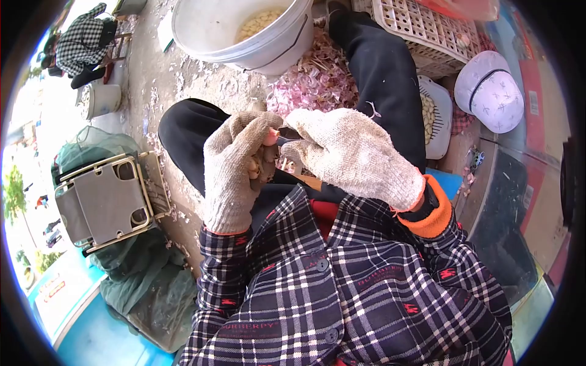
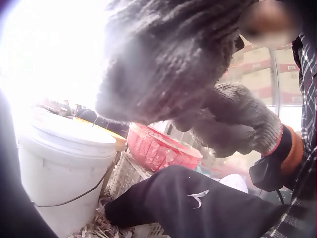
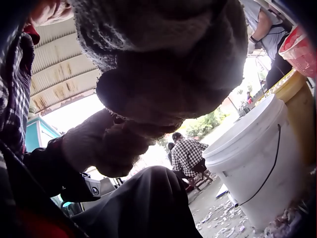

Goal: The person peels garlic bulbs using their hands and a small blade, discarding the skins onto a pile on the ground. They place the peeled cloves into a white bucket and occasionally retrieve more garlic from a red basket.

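Observation:
Both hands wear knitted work gloves and meet in front of the person's lap. The left hand (image 1: 229, 168) pinches a pinkish garlic clove (image 1: 270, 136) between thumb and forefinger; more cloves (image 1: 254, 167) show under its curled fingers. From the other side the right hand (image 1: 357, 152) grips a small knife (image 1: 283, 140), of which only a short dark piece shows against the clove. Its handle is hidden in the glove. In the left wrist view the right hand (image 2: 237, 119) appears behind the near glove; both wrist views hide the clove.
A white bucket (image 1: 238, 52) with peeled cloves (image 1: 259, 25) stands ahead, beside a heap of pink garlic skins (image 1: 314, 85). Right of the leg are a white basket (image 1: 441, 137) of cloves, a plastic crate (image 1: 421, 30) and a hat (image 1: 490, 91). A folding chair (image 1: 107, 198) stands left.

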The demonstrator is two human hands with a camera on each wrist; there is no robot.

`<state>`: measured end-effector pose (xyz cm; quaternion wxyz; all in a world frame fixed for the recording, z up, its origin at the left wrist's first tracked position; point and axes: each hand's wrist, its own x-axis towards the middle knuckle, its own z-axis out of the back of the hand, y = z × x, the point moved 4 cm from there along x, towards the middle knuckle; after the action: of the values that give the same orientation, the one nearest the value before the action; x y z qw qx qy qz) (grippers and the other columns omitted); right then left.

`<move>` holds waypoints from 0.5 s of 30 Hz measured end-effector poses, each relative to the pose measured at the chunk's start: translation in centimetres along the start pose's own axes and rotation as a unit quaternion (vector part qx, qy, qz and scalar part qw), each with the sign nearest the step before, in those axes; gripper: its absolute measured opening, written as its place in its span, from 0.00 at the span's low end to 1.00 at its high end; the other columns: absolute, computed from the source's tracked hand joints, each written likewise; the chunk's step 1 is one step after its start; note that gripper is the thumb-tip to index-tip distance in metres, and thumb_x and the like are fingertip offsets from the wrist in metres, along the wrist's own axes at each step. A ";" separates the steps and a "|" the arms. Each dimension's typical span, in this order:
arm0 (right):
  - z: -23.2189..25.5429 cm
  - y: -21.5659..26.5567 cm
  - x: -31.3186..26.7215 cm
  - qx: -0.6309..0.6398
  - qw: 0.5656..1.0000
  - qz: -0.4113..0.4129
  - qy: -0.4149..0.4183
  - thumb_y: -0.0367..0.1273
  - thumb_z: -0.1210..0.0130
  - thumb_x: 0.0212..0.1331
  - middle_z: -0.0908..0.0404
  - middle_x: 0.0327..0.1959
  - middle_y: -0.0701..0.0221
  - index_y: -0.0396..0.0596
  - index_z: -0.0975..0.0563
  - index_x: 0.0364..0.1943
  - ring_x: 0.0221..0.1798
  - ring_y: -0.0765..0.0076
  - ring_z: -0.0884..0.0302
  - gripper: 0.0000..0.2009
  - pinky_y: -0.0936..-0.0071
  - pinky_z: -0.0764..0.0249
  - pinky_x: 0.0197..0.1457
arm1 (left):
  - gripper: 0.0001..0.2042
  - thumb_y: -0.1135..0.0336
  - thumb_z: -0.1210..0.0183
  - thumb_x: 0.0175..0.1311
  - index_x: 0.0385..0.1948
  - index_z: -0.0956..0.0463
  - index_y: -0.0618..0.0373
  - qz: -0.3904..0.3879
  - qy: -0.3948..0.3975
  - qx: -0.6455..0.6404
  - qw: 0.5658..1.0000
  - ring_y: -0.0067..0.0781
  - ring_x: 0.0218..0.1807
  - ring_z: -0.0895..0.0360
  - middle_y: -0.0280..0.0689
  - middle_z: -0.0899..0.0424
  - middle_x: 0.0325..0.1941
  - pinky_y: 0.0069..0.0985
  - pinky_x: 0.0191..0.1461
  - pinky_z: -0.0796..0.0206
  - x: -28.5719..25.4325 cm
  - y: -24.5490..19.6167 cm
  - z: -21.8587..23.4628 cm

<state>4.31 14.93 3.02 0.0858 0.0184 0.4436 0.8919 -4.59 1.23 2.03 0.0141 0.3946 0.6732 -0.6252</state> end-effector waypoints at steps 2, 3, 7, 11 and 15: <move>-0.1 -0.2 -0.1 0.023 1.000 0.002 -0.004 0.40 0.41 0.60 0.23 0.25 0.58 0.47 0.24 0.43 0.30 0.48 0.22 0.14 0.58 0.29 0.33 | 0.11 0.64 0.41 0.67 0.37 0.20 0.64 -0.007 0.040 0.008 0.999 0.11 0.14 0.38 0.25 0.29 0.16 0.10 0.16 0.50 0.2 -0.2 0.1; -0.1 -0.2 -0.1 0.023 1.000 0.001 -0.003 0.40 0.41 0.60 0.23 0.25 0.58 0.47 0.24 0.43 0.30 0.48 0.22 0.14 0.58 0.29 0.33 | 0.11 0.64 0.41 0.67 0.37 0.20 0.64 -0.006 0.040 0.008 0.999 0.11 0.14 0.38 0.25 0.29 0.16 0.10 0.16 0.50 0.2 -0.3 0.2; -0.3 -0.2 0.1 0.078 0.995 -0.036 0.057 0.41 0.41 0.61 0.23 0.26 0.57 0.47 0.22 0.42 0.30 0.47 0.24 0.14 0.59 0.30 0.33 | 0.11 0.64 0.40 0.66 0.38 0.19 0.64 0.017 0.055 0.094 0.994 0.10 0.15 0.36 0.27 0.25 0.19 0.10 0.17 0.49 0.2 -0.4 0.4; -0.9 -0.9 -0.3 0.103 0.991 -0.056 0.065 0.41 0.41 0.63 0.20 0.26 0.62 0.45 0.21 0.40 0.29 0.59 0.21 0.14 0.66 0.28 0.35 | 0.11 0.63 0.41 0.67 0.38 0.19 0.63 0.020 0.048 0.137 0.989 0.09 0.17 0.35 0.27 0.24 0.21 0.09 0.17 0.49 -0.3 -0.6 -0.6; -3.0 -3.2 -1.0 0.311 0.942 -0.128 0.018 0.41 0.46 0.64 0.21 0.28 0.56 0.45 0.20 0.36 0.34 0.47 0.21 0.14 0.58 0.27 0.38 | 0.11 0.63 0.42 0.68 0.40 0.20 0.64 0.039 0.055 -0.037 0.997 0.09 0.17 0.34 0.28 0.21 0.24 0.07 0.17 0.49 0.7 1.9 -1.2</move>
<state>5.43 14.33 -1.31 0.1816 -0.0286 0.6986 0.6915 -3.40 2.45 0.37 0.0165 0.4536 0.6794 -0.5765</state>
